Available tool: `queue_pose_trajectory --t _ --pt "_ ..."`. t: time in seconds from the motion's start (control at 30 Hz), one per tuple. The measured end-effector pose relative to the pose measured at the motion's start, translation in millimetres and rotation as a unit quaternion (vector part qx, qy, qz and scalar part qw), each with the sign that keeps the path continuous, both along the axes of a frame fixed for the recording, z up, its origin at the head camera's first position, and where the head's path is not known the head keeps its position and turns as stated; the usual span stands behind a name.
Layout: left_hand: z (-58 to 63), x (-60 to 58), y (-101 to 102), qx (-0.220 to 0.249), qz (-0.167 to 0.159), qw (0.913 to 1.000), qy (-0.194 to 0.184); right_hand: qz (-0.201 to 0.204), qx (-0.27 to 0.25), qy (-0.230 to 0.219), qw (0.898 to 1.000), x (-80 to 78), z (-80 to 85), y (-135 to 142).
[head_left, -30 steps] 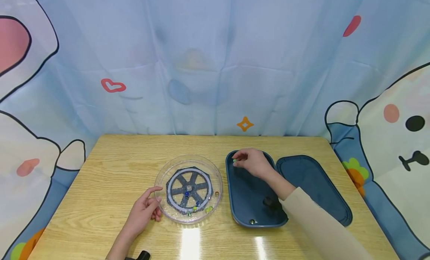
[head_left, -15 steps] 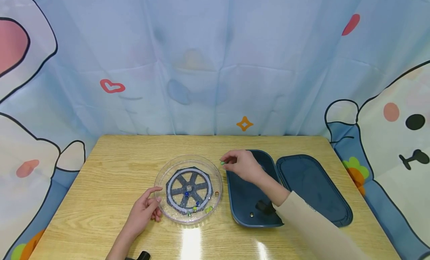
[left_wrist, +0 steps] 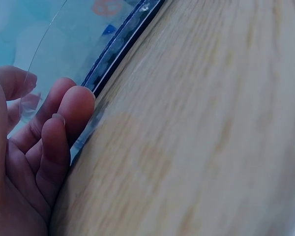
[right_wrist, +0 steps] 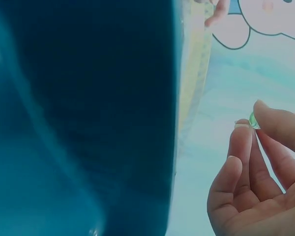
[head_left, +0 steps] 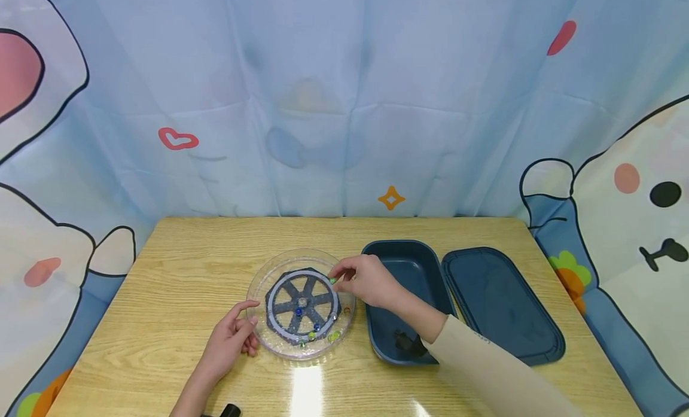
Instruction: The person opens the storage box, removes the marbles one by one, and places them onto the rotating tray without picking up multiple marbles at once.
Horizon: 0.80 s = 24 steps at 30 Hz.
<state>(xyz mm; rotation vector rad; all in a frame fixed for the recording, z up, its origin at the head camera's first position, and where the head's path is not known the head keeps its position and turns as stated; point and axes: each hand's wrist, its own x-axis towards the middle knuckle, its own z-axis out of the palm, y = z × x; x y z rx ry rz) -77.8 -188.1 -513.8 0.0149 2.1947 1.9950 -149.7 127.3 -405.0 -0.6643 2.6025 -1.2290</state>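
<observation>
A clear round dish point(head_left: 293, 255) stands on the table, with a dark wheel-shaped piece point(head_left: 323, 298) with spokes and a pale ring in it. Several glass marbles lie in the dish, among them a blue marble point(head_left: 298, 312) and a yellow-green marble point(head_left: 334, 336). My left hand point(head_left: 228, 340) holds the dish's left wall, index finger over the rim and thumb low at the side. Over the dish's right side, my right hand point(head_left: 368, 282) pinches a green marble point(right_wrist: 253, 119) between thumb and fingertips.
Right of the dish stands a dark blue box point(head_left: 411, 242), partly under my right forearm. Its flat lid point(head_left: 500, 300) lies beside it on the wooden table point(head_left: 177, 273). A printed curtain point(head_left: 323, 136) hangs behind the table.
My right hand has carried the green marble left and toward me, from over the box to over the dish. The left hand and the dish have stayed in place.
</observation>
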Motion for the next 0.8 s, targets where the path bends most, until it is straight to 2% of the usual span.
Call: queue_pose_trajectory --t 0.23,0.5,0.8 --pt "0.4 0.7 -0.2 -0.001 -0.001 1.0000 0.008 0.019 -0.007 -0.019 1.000 4.7 2.2 -6.1" --pt "0.9 1.2 -0.6 -0.001 -0.004 0.9999 0.012 0.027 -0.007 -0.019 0.999 5.2 2.6 -7.6" --pt "0.5 1.0 -1.0 -0.003 -0.006 0.9999 0.014 0.017 0.001 -0.013 1.000 1.4 5.5 -1.8"
